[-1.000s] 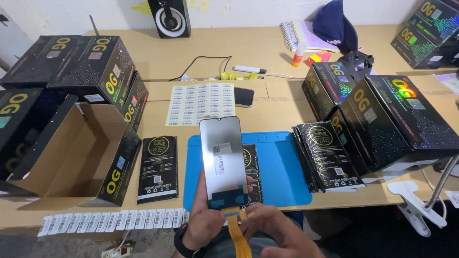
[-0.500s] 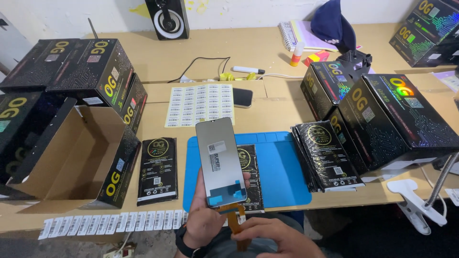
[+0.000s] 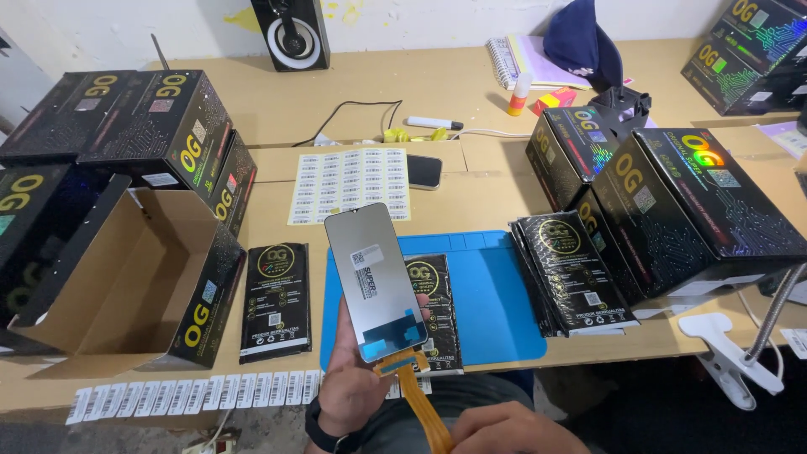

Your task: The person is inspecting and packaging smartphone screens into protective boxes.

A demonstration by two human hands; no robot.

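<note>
While the left hand (image 3: 357, 378) grips a phone screen (image 3: 376, 282) above the blue mat (image 3: 492, 294), the right hand (image 3: 504, 427) pinches its orange ribbon cable (image 3: 422, 402).

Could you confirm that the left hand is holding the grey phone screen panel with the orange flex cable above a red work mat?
Not quite: in the head view the rubbery rectangular work mat is blue, not red. The left hand does hold the grey phone screen panel, with its orange flex cable, above it.

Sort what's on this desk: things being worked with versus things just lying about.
In hand: phone screen panel, held by left hand; its orange flex cable, by right hand; blue mat.

Lying about: speaker, marker, dark cap, notebook.
</note>
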